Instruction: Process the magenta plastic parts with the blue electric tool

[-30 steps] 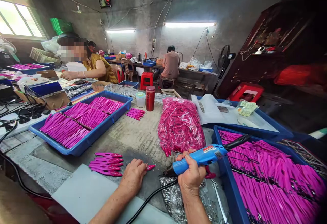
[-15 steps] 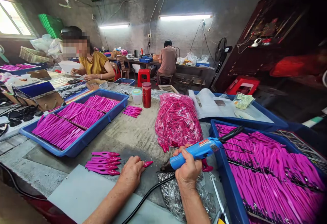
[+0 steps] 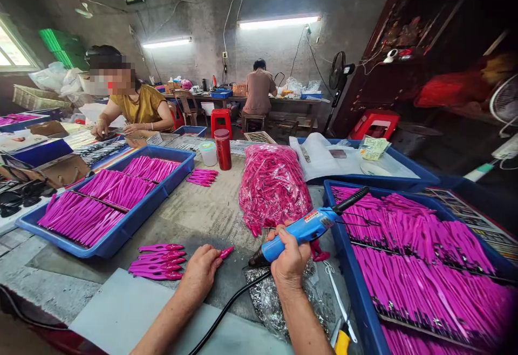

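Note:
My left hand (image 3: 201, 270) is closed around a slim pink fishing-lure-like piece (image 3: 226, 252), its glossy pointed tip sticking out to the right past my fingers. The rest of that piece is hidden in my hand. My right hand (image 3: 289, 260) grips a blue heat gun (image 3: 301, 232), whose dark nozzle points left, a short gap away from the pink tip. Left of my left hand lies a stack of similar pink pieces (image 3: 156, 262) with glossy ends. Under the gun is a clear bag of small metal parts (image 3: 269, 301). Tiny rings are scattered on the tabletop.
Blue trays of pink pieces stand at left (image 3: 101, 250) and right (image 3: 351, 268). A clear bag of glossy pink parts (image 3: 275, 188) sits ahead, near a red bottle (image 3: 223, 150) and a lidded plastic tub (image 3: 208, 154). Yellow-handled scissors (image 3: 342, 341) lie near right. Two co-workers sit beyond.
My view has turned slightly right, so the scene sits further left. The pink tip in my left hand now angles more upward. The near co-worker's hands have moved.

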`<state>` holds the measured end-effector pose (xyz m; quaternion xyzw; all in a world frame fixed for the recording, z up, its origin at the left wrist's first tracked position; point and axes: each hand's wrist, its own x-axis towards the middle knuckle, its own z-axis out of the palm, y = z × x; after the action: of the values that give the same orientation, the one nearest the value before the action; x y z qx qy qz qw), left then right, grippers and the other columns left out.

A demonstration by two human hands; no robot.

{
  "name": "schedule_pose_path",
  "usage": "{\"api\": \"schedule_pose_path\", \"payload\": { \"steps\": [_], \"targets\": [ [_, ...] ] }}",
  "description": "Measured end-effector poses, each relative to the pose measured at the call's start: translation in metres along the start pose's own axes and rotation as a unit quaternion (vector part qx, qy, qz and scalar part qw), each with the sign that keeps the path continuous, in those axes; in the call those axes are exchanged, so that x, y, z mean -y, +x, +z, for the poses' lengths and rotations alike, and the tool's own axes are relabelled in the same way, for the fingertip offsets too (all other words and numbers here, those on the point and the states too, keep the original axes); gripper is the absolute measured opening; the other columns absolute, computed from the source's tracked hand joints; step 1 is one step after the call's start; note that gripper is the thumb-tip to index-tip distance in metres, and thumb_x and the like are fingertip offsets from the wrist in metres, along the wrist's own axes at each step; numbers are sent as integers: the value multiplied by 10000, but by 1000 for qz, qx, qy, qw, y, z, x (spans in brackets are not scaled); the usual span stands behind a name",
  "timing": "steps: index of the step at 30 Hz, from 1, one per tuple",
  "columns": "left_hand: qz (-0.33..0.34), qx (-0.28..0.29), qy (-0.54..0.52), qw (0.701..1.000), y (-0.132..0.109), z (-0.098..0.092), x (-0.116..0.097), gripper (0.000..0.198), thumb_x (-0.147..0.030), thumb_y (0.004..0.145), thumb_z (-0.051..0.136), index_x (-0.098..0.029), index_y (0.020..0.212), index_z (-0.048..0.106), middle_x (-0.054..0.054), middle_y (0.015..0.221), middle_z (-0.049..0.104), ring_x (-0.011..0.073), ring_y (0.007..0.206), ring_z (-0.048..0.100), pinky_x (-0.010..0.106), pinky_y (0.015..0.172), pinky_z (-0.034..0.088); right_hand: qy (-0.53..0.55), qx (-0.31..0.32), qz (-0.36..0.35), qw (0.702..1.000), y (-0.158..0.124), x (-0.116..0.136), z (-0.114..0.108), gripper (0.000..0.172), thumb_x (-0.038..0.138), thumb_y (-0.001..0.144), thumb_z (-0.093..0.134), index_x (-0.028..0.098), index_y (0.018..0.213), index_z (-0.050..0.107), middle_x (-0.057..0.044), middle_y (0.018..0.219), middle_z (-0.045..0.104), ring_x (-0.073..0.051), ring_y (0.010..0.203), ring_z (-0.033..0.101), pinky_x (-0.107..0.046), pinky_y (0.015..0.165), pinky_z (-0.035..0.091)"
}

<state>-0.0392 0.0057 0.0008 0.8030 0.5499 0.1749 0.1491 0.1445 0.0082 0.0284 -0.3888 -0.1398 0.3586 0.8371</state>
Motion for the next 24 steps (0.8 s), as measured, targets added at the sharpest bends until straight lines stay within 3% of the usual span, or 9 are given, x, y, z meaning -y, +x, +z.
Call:
{"api": "schedule_pose_path", "payload": {
  "steps": [7, 19, 24],
  "targets": [
    [34, -4, 74, 997, -2, 8, 0, 281, -246, 867, 387, -202, 723, 624, 40, 768, 594, 163, 759, 548, 260, 686, 455, 11, 9, -4, 1000, 0, 1, 1, 319, 282, 563, 669, 158, 795, 487, 40, 572, 522, -147, 438, 504, -265, 438, 426],
    [41, 40, 141, 988, -1, 7, -5, 263, -199, 876, 404, -185, 713, 610, 40, 787, 596, 167, 767, 530, 262, 691, 423, 3, 12, -6, 1000, 0, 0, -1, 327, 281, 570, 662, 158, 815, 482, 41, 578, 527, -137, 442, 507, -255, 457, 429],
    [45, -6, 118, 992, -1, 11, -2, 266, -207, 872, 402, -196, 698, 603, 33, 761, 578, 163, 738, 514, 263, 667, 401, -1, 6, -6, 1000, -1, 2, 1, 324, 288, 565, 662, 159, 804, 485, 42, 565, 519, -138, 434, 502, -258, 453, 430]
  ]
}}
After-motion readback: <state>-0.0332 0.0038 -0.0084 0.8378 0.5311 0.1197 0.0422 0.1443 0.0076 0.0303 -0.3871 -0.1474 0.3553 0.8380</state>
